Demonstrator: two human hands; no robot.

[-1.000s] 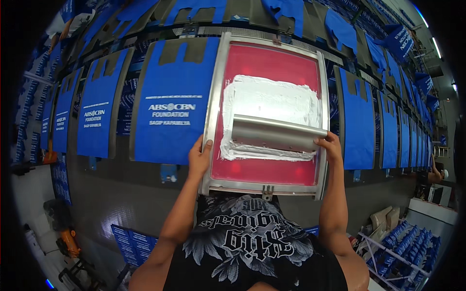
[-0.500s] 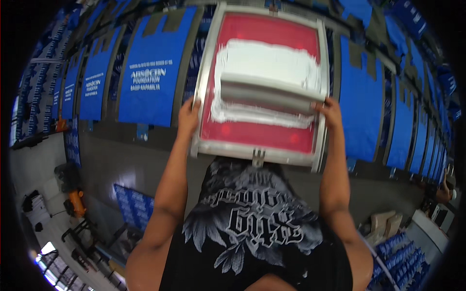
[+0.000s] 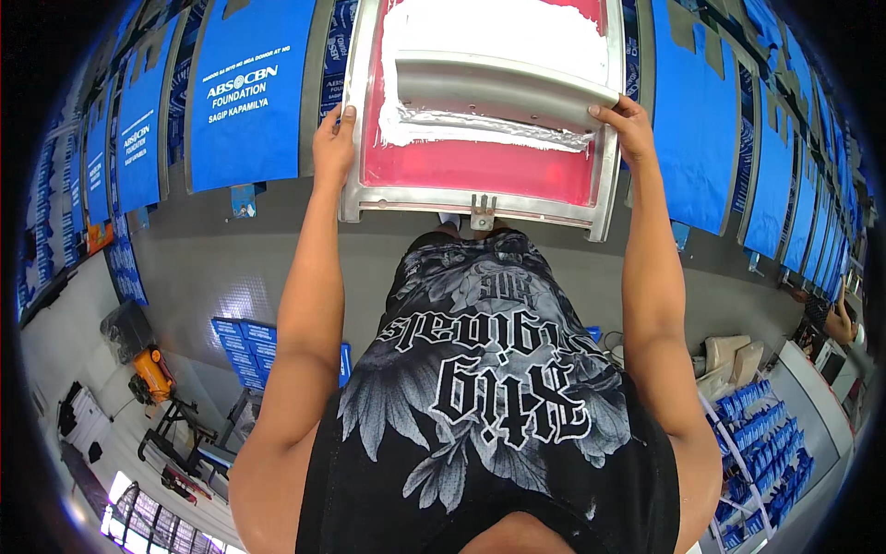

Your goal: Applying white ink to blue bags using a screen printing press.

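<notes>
A screen-printing frame [image 3: 602, 175] with metal rails and pink-red mesh lies before me between rows of blue bags. White ink [image 3: 489, 28] covers much of the mesh, thick along one band. Across the ink rests a long grey metal squeegee [image 3: 498, 90]. My left hand [image 3: 334, 148] grips the frame's left rail, thumb on top. My right hand [image 3: 629, 127] closes on the right rail, its thumb pressing the squeegee's right end. The fingers beneath the rails are partly hidden. A metal bracket [image 3: 483, 211] sits at the middle of the near rail.
Blue printed bags lie on boards at left [image 3: 249, 92] and blank-faced ones at right [image 3: 694, 129]. Blue stacks [image 3: 245, 351] stand lower left, near an orange machine [image 3: 152, 374]. A rack of blue items [image 3: 766, 443] is lower right. Another person's arm [image 3: 840, 321] shows at far right.
The whole view has shifted, so the frame and bags appear higher in the picture. Both hands keep their places on the rails, and the squeegee stays in about the same spot on the mesh.
</notes>
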